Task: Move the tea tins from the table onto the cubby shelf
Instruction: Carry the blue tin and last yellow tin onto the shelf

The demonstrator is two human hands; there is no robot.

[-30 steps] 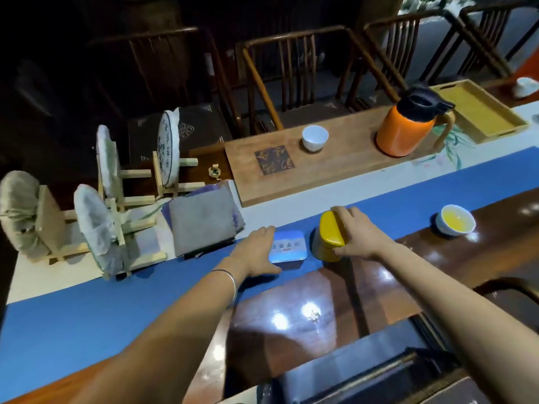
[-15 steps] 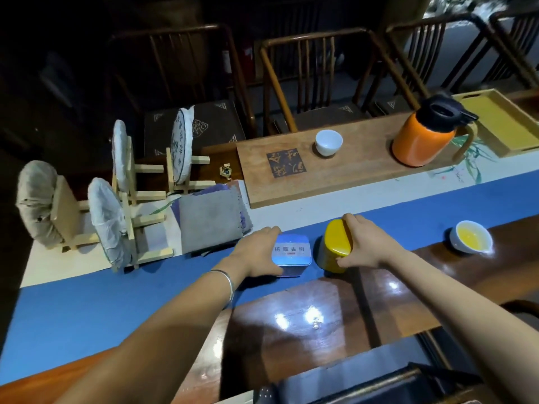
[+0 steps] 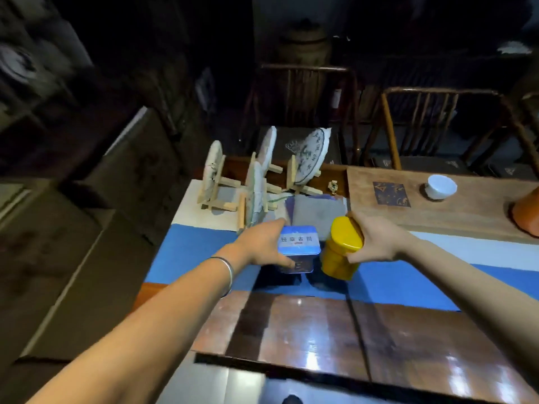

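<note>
My left hand (image 3: 262, 243) grips a blue rectangular tea tin (image 3: 297, 247) with white characters on its lid. It is raised above the blue table runner (image 3: 192, 252), with a dark shadow beneath it. My right hand (image 3: 376, 242) grips a yellow tea tin (image 3: 342, 247) from its right side, tilted and also lifted off the runner. The two tins hang side by side, nearly touching. A dim shelf unit (image 3: 38, 83) shows blurred at the far left.
Several wrapped tea cakes on wooden stands (image 3: 256, 182) stand just behind the tins, beside a grey cloth (image 3: 318, 209). A wooden tea board (image 3: 437, 205) carries a white cup (image 3: 440, 186) and an orange flask (image 3: 528, 211) at the right edge. Wooden chairs (image 3: 408, 123) line the far side.
Both tins have come up off the runner in my hands. The view has swung left, bringing the table's left end and the dark shelf side into sight.
</note>
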